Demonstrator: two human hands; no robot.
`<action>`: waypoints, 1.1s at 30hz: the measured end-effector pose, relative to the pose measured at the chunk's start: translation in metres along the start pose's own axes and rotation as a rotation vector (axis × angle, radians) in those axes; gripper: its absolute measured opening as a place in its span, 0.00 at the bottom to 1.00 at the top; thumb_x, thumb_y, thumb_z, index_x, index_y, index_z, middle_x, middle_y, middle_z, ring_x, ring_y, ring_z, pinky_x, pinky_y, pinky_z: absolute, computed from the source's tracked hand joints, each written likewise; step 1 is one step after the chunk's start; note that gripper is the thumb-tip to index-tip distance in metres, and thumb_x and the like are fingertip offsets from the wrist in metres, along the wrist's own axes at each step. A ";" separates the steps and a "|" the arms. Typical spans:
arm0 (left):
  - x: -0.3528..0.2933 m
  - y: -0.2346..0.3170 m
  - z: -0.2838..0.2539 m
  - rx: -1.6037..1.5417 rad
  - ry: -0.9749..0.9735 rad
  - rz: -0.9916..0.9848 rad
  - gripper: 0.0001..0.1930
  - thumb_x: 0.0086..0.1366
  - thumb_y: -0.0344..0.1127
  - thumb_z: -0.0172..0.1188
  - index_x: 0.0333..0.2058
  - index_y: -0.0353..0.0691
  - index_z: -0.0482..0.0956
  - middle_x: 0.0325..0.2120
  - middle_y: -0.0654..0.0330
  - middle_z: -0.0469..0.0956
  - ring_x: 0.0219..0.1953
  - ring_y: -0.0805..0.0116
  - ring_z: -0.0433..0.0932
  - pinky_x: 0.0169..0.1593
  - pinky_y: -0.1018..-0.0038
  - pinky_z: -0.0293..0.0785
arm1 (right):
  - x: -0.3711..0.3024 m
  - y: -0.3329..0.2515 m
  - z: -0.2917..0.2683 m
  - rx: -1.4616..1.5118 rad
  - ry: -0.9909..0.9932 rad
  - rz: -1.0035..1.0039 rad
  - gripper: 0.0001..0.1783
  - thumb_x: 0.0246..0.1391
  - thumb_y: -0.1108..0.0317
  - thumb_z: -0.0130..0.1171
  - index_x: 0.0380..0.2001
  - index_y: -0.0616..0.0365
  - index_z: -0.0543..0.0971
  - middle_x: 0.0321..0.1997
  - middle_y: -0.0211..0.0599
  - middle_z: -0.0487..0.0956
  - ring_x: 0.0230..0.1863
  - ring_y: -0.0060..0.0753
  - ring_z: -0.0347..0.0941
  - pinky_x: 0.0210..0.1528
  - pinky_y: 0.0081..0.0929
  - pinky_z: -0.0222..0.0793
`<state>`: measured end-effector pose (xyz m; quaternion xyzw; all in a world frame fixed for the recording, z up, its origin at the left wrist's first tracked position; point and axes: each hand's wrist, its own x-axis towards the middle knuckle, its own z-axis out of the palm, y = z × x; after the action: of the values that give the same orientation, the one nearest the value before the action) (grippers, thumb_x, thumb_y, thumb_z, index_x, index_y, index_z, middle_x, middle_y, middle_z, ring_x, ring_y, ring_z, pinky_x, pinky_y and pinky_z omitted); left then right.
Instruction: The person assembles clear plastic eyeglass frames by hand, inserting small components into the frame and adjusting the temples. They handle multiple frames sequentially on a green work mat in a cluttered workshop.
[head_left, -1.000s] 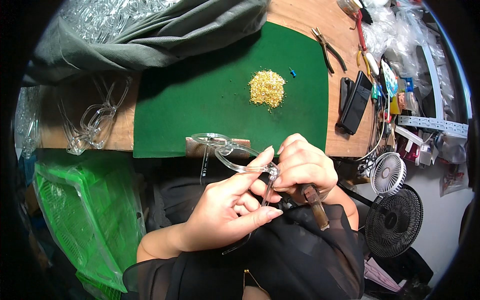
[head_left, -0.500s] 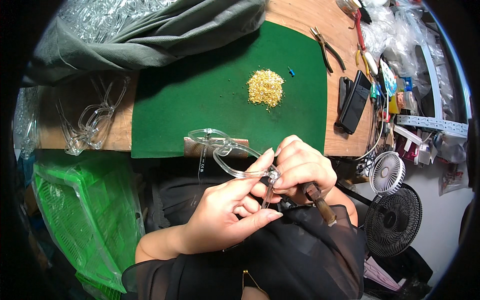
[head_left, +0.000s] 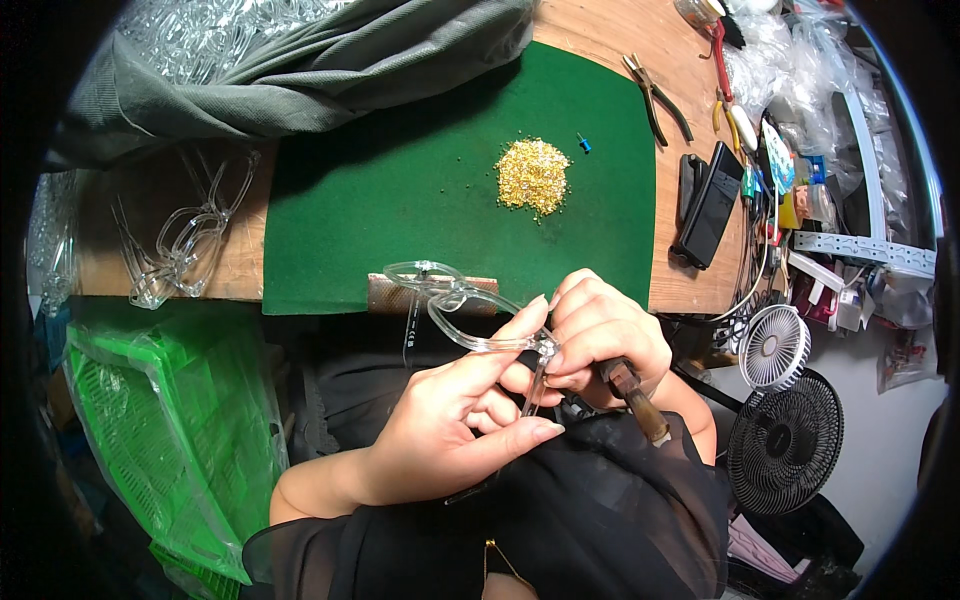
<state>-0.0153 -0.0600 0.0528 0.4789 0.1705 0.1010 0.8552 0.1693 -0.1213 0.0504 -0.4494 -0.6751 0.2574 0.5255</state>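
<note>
Two hands on one clear glasses frame: left hand grip pinched on it at the hinge corner; right hand grip clamped on a brown-handled tool, fingertips against same corner. Tool tip hidden, can't tell if it's seated. Frame sits off the near edge of the green mat, front toward 10 o'clock, overlapping a block in view; tool handle points to 4. Risk, my read: off-axis push could slip the tip, marking the frame or jabbing left fingers; over-force could crack the corner. Small part dropped onto black clothing would be hard to find. Vs half a second ago: pose near identical; tool's butt end slightly higher, far temple hanging straighter. Gold pile at 12, pliers at 1: unmoved.
</note>
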 end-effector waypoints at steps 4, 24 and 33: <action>-0.001 -0.003 0.002 0.005 0.010 0.039 0.41 0.51 0.18 0.60 0.61 0.33 0.46 0.38 0.58 0.75 0.31 0.86 0.72 0.35 0.90 0.67 | -0.001 0.001 0.000 0.021 -0.015 -0.004 0.11 0.36 0.72 0.66 0.26 0.57 0.76 0.25 0.30 0.74 0.25 0.31 0.69 0.30 0.27 0.62; 0.000 -0.002 0.004 0.003 0.007 0.068 0.39 0.52 0.18 0.58 0.61 0.32 0.47 0.37 0.55 0.76 0.29 0.86 0.71 0.33 0.89 0.67 | -0.004 -0.005 -0.003 -0.022 -0.012 -0.008 0.12 0.37 0.71 0.66 0.29 0.59 0.76 0.27 0.34 0.75 0.28 0.35 0.71 0.32 0.29 0.65; -0.006 -0.003 0.007 0.079 0.054 0.115 0.31 0.52 0.17 0.57 0.55 0.27 0.57 0.39 0.52 0.76 0.25 0.85 0.71 0.30 0.88 0.68 | -0.024 -0.027 -0.026 -0.409 -0.333 0.367 0.10 0.39 0.78 0.57 0.27 0.59 0.69 0.27 0.37 0.71 0.30 0.40 0.68 0.33 0.29 0.66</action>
<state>-0.0181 -0.0686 0.0549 0.5186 0.1695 0.1557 0.8235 0.1863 -0.1583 0.0690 -0.6115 -0.6972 0.2768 0.2515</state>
